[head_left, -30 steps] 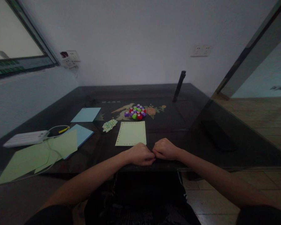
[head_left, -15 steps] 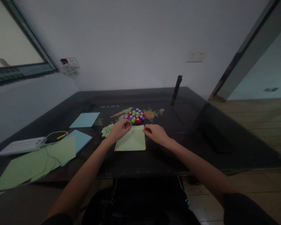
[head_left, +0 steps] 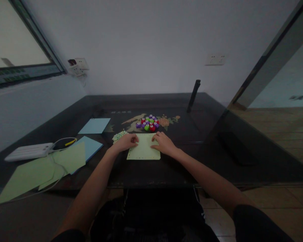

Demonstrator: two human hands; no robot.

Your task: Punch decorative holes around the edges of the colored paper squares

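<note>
A pale green sheet of paper (head_left: 143,150) with small dark marks along its edges lies flat on the dark table in front of me. My left hand (head_left: 125,142) rests on its left edge, thumb and fingers apart. At the upper right edge, my right hand (head_left: 164,144) touches the sheet with spread fingers, the thumb lower on the paper. Just beyond the sheet sits a cluster of small round purple, green and red pieces (head_left: 148,123) with white eye-like spots. Beside my left hand is a pile of small pale green bits (head_left: 119,135), partly hidden by that hand.
On the left lie blue sheets (head_left: 95,125), more green sheets (head_left: 35,173) and a white power strip-like block (head_left: 29,152) with a cable. A black upright stick-like object (head_left: 193,95) stands at the back right. A dark flat object (head_left: 236,149) lies to the right.
Both hands have moved from the sheet's top corners down onto its sides, and their pinched fingers have spread. The view has shifted slightly.
</note>
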